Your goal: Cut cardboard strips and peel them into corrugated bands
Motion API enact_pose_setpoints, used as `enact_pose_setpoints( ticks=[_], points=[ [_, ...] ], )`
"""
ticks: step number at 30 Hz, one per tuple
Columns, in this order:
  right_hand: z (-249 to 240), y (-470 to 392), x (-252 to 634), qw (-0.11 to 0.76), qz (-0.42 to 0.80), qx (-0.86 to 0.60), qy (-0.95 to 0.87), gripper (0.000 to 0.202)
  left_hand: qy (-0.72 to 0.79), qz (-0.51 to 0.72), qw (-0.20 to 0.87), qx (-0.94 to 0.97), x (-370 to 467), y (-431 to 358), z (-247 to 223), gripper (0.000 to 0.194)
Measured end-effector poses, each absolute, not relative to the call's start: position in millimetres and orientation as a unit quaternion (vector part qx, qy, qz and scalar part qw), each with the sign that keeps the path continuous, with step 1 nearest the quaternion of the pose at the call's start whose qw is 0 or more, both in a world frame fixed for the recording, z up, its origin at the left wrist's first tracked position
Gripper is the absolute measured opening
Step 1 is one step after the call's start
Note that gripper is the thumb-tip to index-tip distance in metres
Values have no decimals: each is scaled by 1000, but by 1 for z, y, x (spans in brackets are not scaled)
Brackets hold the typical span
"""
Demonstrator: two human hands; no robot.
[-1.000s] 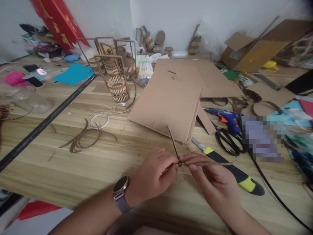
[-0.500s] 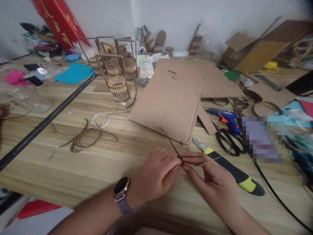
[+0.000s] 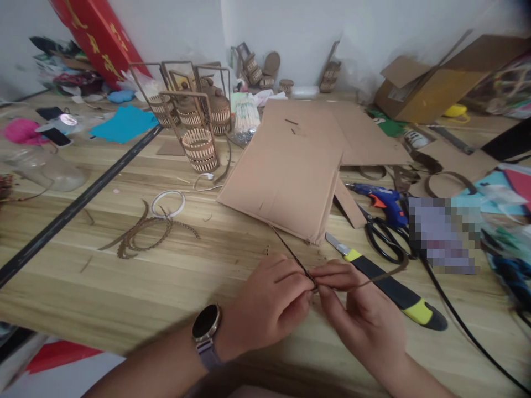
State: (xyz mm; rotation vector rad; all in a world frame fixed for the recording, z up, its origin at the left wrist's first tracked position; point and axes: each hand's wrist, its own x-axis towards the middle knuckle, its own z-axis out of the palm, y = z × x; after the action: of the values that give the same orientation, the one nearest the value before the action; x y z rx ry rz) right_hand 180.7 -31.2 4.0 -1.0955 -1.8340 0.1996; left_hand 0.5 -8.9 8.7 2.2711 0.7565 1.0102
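Observation:
Both hands meet over the wooden table near its front. My left hand [image 3: 276, 296], with a watch on the wrist, pinches a thin dark strip [image 3: 290, 251] whose one end points away toward the cardboard. Fingertips of my right hand [image 3: 359, 307] close on the same strip beside the left fingers. A brown tail of the strip [image 3: 388, 275] sticks out to the right above the right hand. The spot where the fingertips meet is mostly hidden. Just beyond the right hand lies a yellow-and-black utility knife [image 3: 388, 284], its blade toward the cardboard sheet [image 3: 286, 177].
Black-handled scissors [image 3: 385, 240] and a blue glue gun [image 3: 385, 202] lie to the right. Left of the hands are curled brown strips [image 3: 149, 235] and a white ring [image 3: 168, 204]. Small slatted baskets with tall handles [image 3: 199, 149] stand farther back. A cardboard box [image 3: 440, 77] sits back right.
The pinched fingertips have shifted slightly right and toward me, with the strip. Its tail on the right now reaches farther out and curves upward. The view has turned slightly.

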Motion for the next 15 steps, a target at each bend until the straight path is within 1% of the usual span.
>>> enact_pose_setpoints(
  ticks=[7, 9, 13, 15],
  points=[
    [1, -31, 181, 487, 146, -459, -728, 12, 276, 377, 281, 839, 0, -8, 10, 18],
    [0, -32, 180, 486, 132, -457, -733, 12, 288, 378, 286, 832, 0, -8, 10, 19],
    [1, -33, 179, 471, 67, -451, -755, 14, 328, 362, 300, 820, 0, -10, 7, 22],
    [2, -34, 180, 459, 42, -454, -763, 14, 339, 353, 291, 822, 1, -11, 6, 22]
  ],
)
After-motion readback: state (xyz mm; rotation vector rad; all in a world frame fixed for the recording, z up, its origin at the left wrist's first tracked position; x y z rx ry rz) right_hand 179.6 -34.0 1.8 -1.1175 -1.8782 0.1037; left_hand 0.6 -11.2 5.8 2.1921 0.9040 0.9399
